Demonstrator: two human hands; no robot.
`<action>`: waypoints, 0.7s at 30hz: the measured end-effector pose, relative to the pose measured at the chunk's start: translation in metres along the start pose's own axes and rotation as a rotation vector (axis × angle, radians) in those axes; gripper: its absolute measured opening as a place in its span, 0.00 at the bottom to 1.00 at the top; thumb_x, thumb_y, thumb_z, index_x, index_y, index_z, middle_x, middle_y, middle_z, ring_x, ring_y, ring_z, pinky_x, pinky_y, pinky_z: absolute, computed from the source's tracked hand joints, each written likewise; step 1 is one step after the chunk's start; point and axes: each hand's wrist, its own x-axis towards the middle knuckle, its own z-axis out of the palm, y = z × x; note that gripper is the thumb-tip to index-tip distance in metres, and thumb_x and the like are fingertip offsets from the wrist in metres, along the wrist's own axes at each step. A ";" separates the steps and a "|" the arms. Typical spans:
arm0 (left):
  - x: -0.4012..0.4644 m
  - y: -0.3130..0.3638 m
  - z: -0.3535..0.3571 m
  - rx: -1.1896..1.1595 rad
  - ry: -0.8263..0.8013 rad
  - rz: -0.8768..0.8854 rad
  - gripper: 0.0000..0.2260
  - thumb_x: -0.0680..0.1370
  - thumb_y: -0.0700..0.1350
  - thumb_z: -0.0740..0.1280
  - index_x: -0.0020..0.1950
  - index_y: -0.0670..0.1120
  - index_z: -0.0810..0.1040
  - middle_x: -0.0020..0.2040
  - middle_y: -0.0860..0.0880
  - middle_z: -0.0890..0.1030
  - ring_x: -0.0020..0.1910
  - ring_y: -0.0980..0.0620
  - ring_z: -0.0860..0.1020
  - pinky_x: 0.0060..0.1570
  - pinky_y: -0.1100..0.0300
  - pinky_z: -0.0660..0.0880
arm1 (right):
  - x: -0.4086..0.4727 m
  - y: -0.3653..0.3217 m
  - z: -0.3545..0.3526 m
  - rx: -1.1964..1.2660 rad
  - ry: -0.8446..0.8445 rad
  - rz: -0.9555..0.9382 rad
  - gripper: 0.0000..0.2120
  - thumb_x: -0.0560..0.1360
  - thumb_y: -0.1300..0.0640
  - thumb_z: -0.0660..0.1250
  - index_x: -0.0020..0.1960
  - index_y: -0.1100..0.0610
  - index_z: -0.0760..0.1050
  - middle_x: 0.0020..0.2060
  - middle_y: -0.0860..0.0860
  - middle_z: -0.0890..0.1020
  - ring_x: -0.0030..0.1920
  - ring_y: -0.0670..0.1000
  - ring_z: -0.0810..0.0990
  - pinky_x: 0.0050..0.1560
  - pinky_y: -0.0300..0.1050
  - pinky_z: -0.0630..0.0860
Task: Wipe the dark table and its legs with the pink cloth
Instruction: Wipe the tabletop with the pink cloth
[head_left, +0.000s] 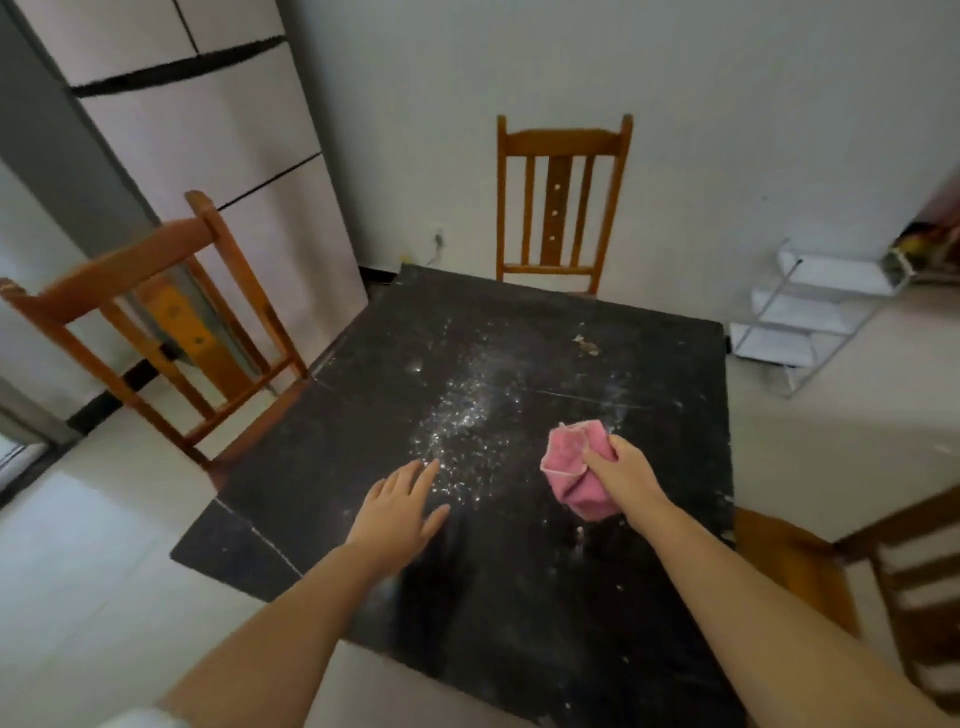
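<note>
Pink cloth (576, 475) bunched over dark table (519, 597), at 3 o'clock from white powder (467, 426). Right hand (626, 475) clamped round cloth. Left hand (400, 506) flat at powder's 7 o'clock, fingers straight. Chairs at 10, 12, 4 o'clock.

You have three wooden chairs: far (561, 208), left (156, 322), right (904, 587). A fridge (208, 145) stands back left, a white rack (810, 317) right.
</note>
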 end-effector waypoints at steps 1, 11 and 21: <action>0.017 0.000 0.002 0.002 -0.015 0.032 0.38 0.69 0.66 0.35 0.76 0.49 0.47 0.75 0.47 0.54 0.74 0.49 0.53 0.72 0.53 0.50 | 0.010 0.000 -0.005 0.005 0.037 0.016 0.08 0.77 0.55 0.63 0.55 0.54 0.74 0.46 0.50 0.78 0.49 0.51 0.77 0.52 0.48 0.74; 0.184 -0.013 0.012 0.010 -0.059 0.107 0.26 0.81 0.56 0.48 0.75 0.48 0.47 0.76 0.47 0.52 0.75 0.49 0.50 0.72 0.51 0.46 | 0.170 -0.047 -0.053 -0.199 0.346 -0.121 0.10 0.79 0.58 0.59 0.56 0.53 0.76 0.46 0.52 0.79 0.40 0.44 0.75 0.38 0.37 0.70; 0.279 -0.024 0.049 0.020 0.113 0.080 0.31 0.75 0.59 0.37 0.75 0.48 0.54 0.76 0.48 0.53 0.75 0.51 0.46 0.70 0.50 0.36 | 0.318 0.003 -0.044 -0.796 0.216 0.034 0.25 0.79 0.51 0.57 0.74 0.49 0.55 0.74 0.57 0.57 0.74 0.62 0.52 0.70 0.65 0.50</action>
